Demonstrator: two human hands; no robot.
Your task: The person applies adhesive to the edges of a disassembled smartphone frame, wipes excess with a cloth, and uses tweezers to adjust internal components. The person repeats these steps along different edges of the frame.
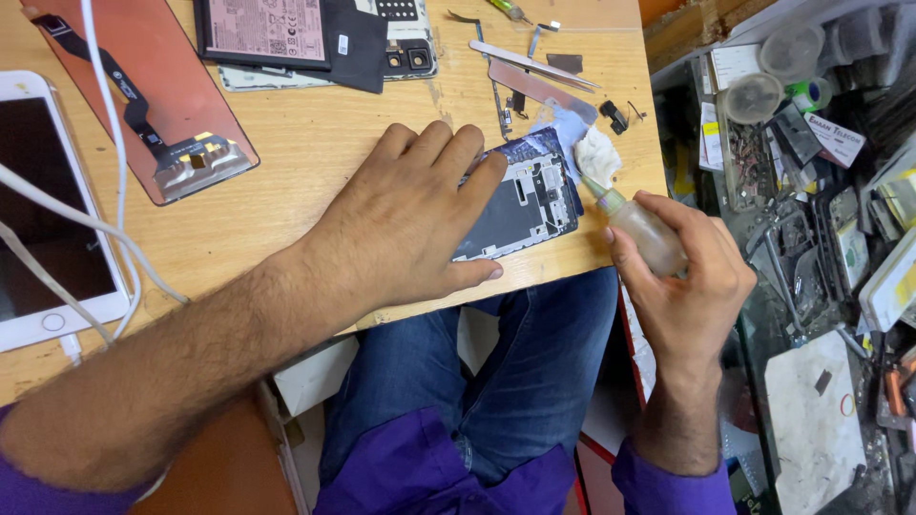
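- Wooden table (286, 191) fills the upper left of the view, its near edge running across the person's lap in blue jeans (477, 381)
- White tablet (43, 210) lies face up at the far left edge of the table, with a white cable (114, 143) trailing over it
- Reddish screen panel (143, 86) lies back side up just right of the tablet, a dark flex ribbon along it
- Open phone (315, 38) with its battery showing lies at the top edge, well apart from the hands
- Left hand (401, 219) lies flat, palm down, on the table and on the left part of the frame (525, 205); the 4 fingers are stretched out close together on the frame's top left corner, the thumb apart along its near edge; it presses but grips nothing
- Frame, a dark phone midframe with blue film at its upper edge, lies flat near the table's front right corner, between the 2 hands
- Right hand (692, 277) is off the table's right edge, just beside the corner, fingers and thumb clamped round the bottle (644, 229)
- Bottle, small, clear, with a green nozzle, is tilted so the nozzle points up and left at the wad (599, 157)
- Wad, white cloth or tissue, sits at the frame's right end; whether the nozzle touches it I cannot tell
- Metal tweezers (534, 62) and a flat metal blade (539, 88) lie beyond the frame, with small dark parts (614, 116) near them
- Cluttered shelf (821, 191) of parts and lids stands to the right of the table
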